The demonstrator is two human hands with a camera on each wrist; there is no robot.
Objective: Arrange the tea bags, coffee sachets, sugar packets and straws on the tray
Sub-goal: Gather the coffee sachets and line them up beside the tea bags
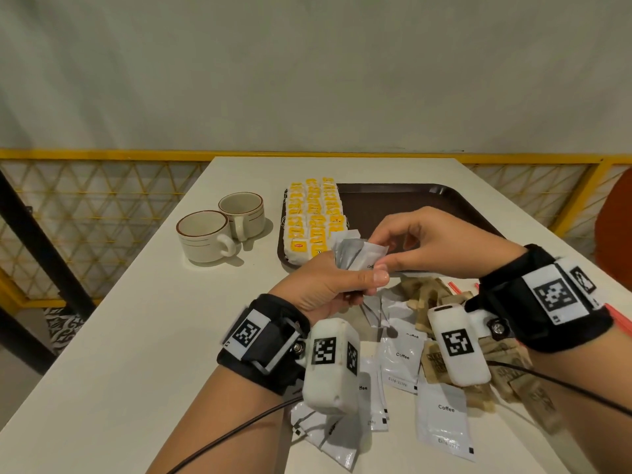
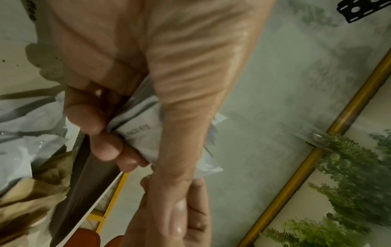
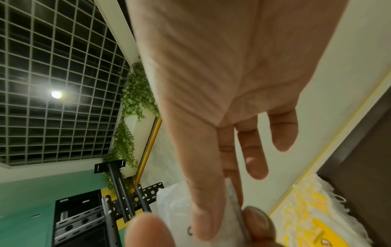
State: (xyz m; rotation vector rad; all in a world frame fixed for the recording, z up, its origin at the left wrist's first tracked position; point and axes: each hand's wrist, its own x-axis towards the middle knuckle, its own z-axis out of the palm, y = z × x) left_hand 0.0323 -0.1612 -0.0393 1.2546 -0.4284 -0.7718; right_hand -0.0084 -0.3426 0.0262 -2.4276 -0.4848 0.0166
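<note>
My left hand [image 1: 362, 285] grips a fanned bundle of white coffee sachets [image 1: 359, 254] just above the near edge of the dark brown tray [image 1: 410, 200]. In the left wrist view its curled fingers [image 2: 101, 127] wrap the bundle [image 2: 139, 123]. My right hand [image 1: 378, 253] pinches the top of the same bundle between thumb and forefinger; the right wrist view shows that pinch on a sachet [image 3: 175, 205]. Yellow tea bags [image 1: 311, 217] lie in rows on the tray's left part. Loose coffee sachets [image 1: 400, 357], brown sugar packets [image 1: 513, 371] and red straws [image 1: 451, 287] lie on the table under my wrists.
Two white cups [image 1: 205, 234] stand left of the tray. The tray's right part [image 1: 455, 206] is bare. A yellow railing [image 1: 102, 153] runs behind the white table [image 1: 136, 336]. Cables trail from both wrist cameras.
</note>
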